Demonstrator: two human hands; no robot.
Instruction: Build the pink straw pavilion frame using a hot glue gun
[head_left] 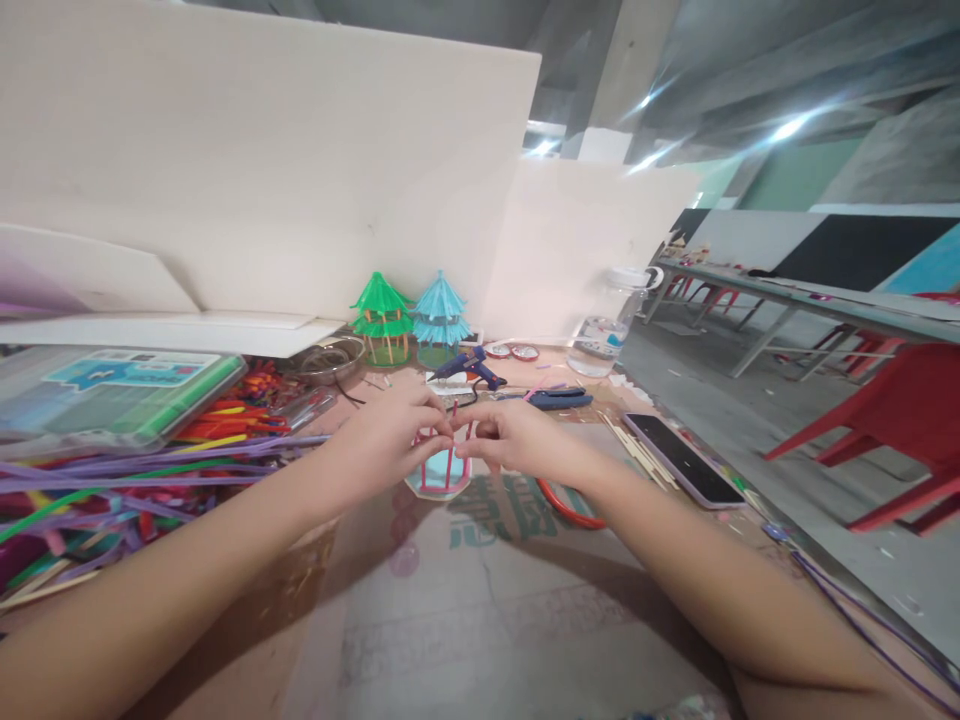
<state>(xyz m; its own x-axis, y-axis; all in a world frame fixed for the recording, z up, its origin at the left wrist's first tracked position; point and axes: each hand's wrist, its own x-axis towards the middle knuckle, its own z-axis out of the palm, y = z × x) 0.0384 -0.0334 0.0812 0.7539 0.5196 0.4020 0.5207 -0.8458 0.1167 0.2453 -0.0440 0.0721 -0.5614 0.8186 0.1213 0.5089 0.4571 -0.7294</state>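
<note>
My left hand [390, 435] and my right hand [517, 440] meet fingertip to fingertip over a small craft model [439, 475] with a pale blue base and pink upright sticks. Both hands are pinched closed on the tops of its pink sticks. The model stands on the cardboard-covered table [465, 600]. Behind it lies a blue glue gun [469, 368]. Two finished straw pagodas, one green [382, 318] and one blue [440, 318], stand by the white board at the back.
A heap of coloured straws [112, 470] and a plastic case [112, 395] fill the left. A phone [682, 458] and thin wooden sticks [637, 450] lie to the right, a red ring [570, 505] under my right wrist, a clear jar [607, 335] behind. Red chairs [892, 430] stand right.
</note>
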